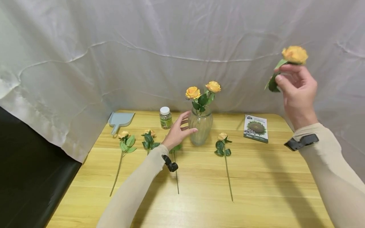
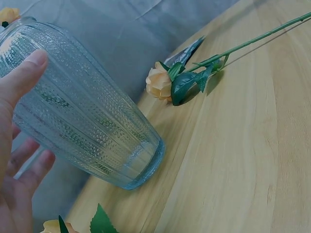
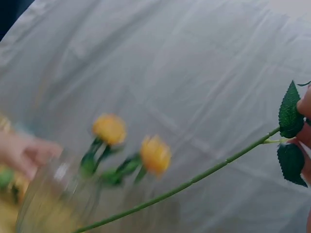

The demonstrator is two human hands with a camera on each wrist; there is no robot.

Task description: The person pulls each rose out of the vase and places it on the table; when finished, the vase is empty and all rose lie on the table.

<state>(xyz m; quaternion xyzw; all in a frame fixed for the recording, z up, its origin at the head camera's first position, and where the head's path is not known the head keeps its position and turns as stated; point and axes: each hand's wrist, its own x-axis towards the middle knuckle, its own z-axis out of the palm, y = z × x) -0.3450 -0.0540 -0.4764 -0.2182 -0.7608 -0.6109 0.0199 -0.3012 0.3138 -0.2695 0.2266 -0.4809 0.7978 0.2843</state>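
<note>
Up at the right of the head view, my right hand (image 1: 300, 88) pinches a yellow artificial rose (image 1: 295, 54) just below its bloom. In the right wrist view its green stem (image 3: 194, 179) slants down, overlapping the vase at its lower end. My left hand (image 1: 174, 134) is at the left side of a ribbed clear glass vase (image 1: 201, 131), fingers loosely spread. Its thumb (image 2: 24, 73) overlaps the front of the glass in the left wrist view. Two yellow roses, one left (image 1: 193, 92) and one right (image 1: 213, 86), stand in the upright vase.
More roses lie on the wooden table (image 1: 199, 190): one right of the vase (image 1: 223, 136), others left (image 1: 124, 135), partly behind my left arm. A white-capped jar (image 1: 165, 118), a grey-blue dustpan (image 1: 121, 119) and a sunflower packet (image 1: 256, 128) are near the back edge, before a grey curtain.
</note>
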